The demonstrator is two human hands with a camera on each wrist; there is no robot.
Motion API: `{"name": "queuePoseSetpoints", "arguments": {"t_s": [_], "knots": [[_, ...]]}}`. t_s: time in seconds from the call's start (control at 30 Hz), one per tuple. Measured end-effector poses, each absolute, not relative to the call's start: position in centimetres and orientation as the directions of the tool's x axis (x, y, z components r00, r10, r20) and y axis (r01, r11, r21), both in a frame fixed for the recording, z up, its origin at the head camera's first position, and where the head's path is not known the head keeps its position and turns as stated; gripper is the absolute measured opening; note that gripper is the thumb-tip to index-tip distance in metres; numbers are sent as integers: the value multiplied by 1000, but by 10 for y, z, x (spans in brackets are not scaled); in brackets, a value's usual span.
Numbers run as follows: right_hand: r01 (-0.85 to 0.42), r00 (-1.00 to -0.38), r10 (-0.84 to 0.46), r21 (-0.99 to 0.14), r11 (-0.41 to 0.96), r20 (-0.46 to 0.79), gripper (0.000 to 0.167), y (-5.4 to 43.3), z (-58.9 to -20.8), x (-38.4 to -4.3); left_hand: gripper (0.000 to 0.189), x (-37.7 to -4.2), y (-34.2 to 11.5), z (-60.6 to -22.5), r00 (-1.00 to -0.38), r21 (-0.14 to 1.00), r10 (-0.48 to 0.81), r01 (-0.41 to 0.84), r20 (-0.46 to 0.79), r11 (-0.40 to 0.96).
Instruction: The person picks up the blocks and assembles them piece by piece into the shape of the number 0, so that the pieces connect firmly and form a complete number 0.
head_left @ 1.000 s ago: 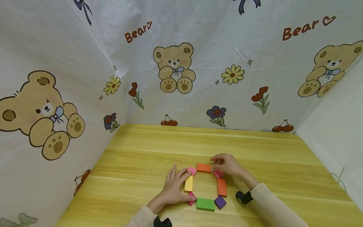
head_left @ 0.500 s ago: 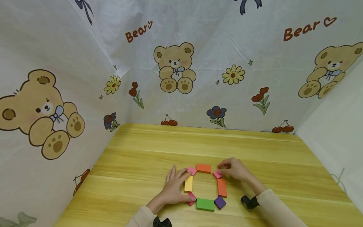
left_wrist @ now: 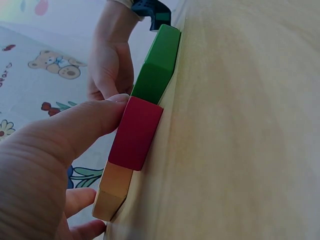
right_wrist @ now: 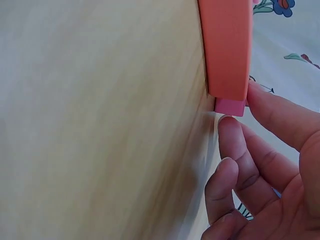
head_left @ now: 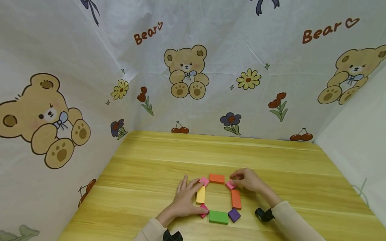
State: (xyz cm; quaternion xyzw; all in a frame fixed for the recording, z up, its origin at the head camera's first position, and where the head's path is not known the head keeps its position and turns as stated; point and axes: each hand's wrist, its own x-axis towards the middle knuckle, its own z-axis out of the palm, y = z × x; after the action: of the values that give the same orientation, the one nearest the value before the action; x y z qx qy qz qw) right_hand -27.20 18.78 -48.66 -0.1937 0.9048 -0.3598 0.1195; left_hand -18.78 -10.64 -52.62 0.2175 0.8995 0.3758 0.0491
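Observation:
Coloured wooden blocks lie flat as a rectangular ring. My left hand (head_left: 186, 199) is spread along its left side, thumb on the crimson block (left_wrist: 136, 133) at the near-left corner. Its fingertips reach the pink block (head_left: 204, 181) at the far-left corner and the yellow block (head_left: 200, 195) between. At the far-right corner my right hand (head_left: 249, 180) pinches a pink block (head_left: 230, 184), which the orange block (right_wrist: 227, 50) partly hides in the right wrist view. A second orange block (head_left: 216, 178) forms the far side; a green block (head_left: 218, 217) and a purple block (head_left: 234, 215) lie nearest.
The wood-grain table (head_left: 150, 160) extends around the ring. A white cloth with printed bears (head_left: 188, 30) rises behind and at both sides. Black wrist cameras (head_left: 264, 215) sit on both wrists by the pale sleeves (head_left: 297, 222).
My right hand shifted right and toward me, off the far orange block's end, and now pinches the far-right pink block, which has moved slightly left. The left hand stays in place.

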Motion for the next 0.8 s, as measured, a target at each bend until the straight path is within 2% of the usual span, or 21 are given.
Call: {"name": "queuePoseSetpoints", "arguments": {"t_s": [0.27, 0.53, 0.8], "knots": [[-251, -893, -441, -712, 656, -92, 29, 187, -486, -268, 94, -189, -106, -531, -896, 697, 437, 363, 79, 618], [-251, -915, -399, -680, 689, -67, 32, 201, -481, -261, 94, -189, -106, -531, -898, 710, 436, 349, 66, 612], [-141, -868, -460, -795, 590, -188, 29, 217, -482, -247, 95, -189, -107, -529, -897, 706, 436, 353, 70, 613]]}}
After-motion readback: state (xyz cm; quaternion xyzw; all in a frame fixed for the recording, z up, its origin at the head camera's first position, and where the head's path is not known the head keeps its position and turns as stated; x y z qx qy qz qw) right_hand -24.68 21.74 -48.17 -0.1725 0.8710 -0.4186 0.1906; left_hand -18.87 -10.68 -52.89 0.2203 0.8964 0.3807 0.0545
